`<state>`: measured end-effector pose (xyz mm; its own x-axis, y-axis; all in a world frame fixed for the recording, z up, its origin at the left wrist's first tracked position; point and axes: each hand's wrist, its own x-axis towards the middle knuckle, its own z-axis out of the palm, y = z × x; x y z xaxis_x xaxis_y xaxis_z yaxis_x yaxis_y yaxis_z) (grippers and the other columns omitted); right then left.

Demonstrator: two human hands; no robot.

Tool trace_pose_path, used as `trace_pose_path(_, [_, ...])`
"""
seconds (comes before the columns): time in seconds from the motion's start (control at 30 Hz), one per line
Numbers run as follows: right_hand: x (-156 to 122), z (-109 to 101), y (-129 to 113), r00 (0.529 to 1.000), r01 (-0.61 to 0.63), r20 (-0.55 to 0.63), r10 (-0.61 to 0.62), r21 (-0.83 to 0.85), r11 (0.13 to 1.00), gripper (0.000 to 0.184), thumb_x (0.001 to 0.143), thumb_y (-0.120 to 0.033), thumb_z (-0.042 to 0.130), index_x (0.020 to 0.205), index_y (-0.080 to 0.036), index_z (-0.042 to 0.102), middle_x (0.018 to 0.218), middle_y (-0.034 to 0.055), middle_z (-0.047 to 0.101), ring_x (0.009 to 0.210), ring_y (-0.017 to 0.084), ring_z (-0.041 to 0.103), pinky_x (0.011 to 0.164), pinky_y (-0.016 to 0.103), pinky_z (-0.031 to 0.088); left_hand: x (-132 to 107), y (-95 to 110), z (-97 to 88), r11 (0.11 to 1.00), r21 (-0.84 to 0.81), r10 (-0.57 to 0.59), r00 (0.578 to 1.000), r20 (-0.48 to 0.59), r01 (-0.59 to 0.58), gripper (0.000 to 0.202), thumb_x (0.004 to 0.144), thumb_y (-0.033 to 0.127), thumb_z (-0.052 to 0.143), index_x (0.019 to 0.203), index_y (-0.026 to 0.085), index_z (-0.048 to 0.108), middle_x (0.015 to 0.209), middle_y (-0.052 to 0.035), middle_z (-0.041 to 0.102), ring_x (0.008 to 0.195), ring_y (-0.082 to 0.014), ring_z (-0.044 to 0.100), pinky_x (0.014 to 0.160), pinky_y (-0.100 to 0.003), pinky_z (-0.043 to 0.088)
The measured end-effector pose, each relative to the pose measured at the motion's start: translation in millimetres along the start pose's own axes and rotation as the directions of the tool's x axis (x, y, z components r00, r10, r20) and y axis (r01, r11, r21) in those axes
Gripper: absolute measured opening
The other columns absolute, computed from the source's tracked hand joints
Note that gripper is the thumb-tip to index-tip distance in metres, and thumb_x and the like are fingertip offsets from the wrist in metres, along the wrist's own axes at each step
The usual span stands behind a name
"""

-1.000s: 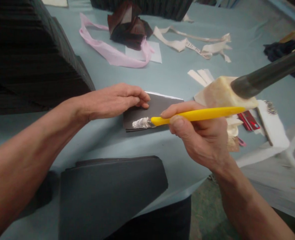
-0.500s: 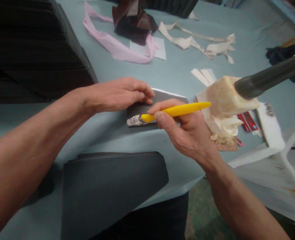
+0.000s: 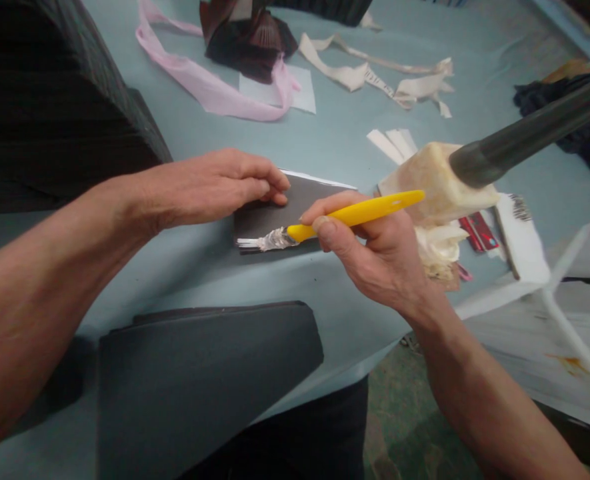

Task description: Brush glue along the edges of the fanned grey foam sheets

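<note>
My right hand (image 3: 375,257) grips a brush (image 3: 357,215) by its yellow handle, thumb and fingers closed round it. Its bristle end is caked with whitish paste and touches the near edge of a dark grey piece (image 3: 307,197) that looks like card or sheet material. A shiny white smear (image 3: 249,243) shows along that edge, left of the bristles. On the left part of the piece, my left hand (image 3: 229,183) rests with fingers extended and slightly bent, palm down, holding nothing. The fingertips lie on the piece's surface.
Larger dark sheets (image 3: 205,373) lie at the table's front edge. A tall dark stack (image 3: 65,113) stands left. To the right is a stained, pale container (image 3: 425,180) with a dark tube (image 3: 529,133). Pink cloth (image 3: 199,87) and cream strips (image 3: 345,70) lie behind.
The brush has slid rightward along the piece's near edge, uncovering a white smear at the left end. My left hand stays on the piece. The whole view has shifted slightly.
</note>
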<state>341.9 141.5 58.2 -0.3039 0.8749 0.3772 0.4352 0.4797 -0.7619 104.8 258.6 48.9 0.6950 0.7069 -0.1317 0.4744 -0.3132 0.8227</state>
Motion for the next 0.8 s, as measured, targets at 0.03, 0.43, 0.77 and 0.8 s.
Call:
trace_pose_path(0.03, [-1,-2,1,1.000,-0.007,-0.004,0.007,-0.002,1.000,0.031,0.110,-0.045,0.066,0.099,-0.020,0.078,0.091,0.0035,0.078,0.068,0.012,0.060,0.065,0.029,0.052,1,-1,-0.5,1.000,0.003,-0.001,1.000,-0.002,0.001,0.040,0.094,0.042,0.060,0.125,0.025,0.080,0.125,-0.0045,0.083,0.126,-0.0321,0.074,0.127,-0.055,0.050])
trace_pose_path(0.43, [-13,-37,17,0.999,-0.032,-0.024,0.031,-0.033,0.999,0.027,0.111,-0.038,0.065,0.097,-0.018,0.076,0.087,-0.0005,0.073,0.067,0.009,0.057,0.064,0.026,0.046,-7,17,1.1,0.978,0.194,-0.073,0.997,-0.026,0.077,0.062,0.094,0.060,0.042,0.127,0.022,0.078,0.125,0.0021,0.080,0.126,-0.0271,0.071,0.129,-0.057,0.045])
trace_pose_path(0.77, [-19,-61,29,0.997,-0.069,-0.051,0.066,-0.054,0.996,0.034,0.112,-0.045,0.065,0.091,-0.020,0.075,0.078,-0.0019,0.066,0.064,0.009,0.050,0.060,0.028,0.044,-1,17,1.2,0.965,0.207,-0.151,0.987,-0.057,0.160,0.062,0.086,0.067,0.046,0.118,0.026,0.079,0.133,0.0002,0.080,0.131,-0.0289,0.069,0.130,-0.052,0.044])
trace_pose_path(0.8, [-20,-63,30,0.995,-0.083,-0.062,0.080,-0.059,0.995,0.034,0.111,-0.045,0.065,0.092,-0.020,0.075,0.079,-0.0017,0.066,0.064,0.009,0.050,0.059,0.028,0.043,-1,17,1.1,0.963,0.211,-0.156,0.986,-0.063,0.166,0.061,0.085,0.067,0.047,0.117,0.026,0.079,0.133,0.0006,0.081,0.130,-0.0288,0.069,0.130,-0.052,0.044])
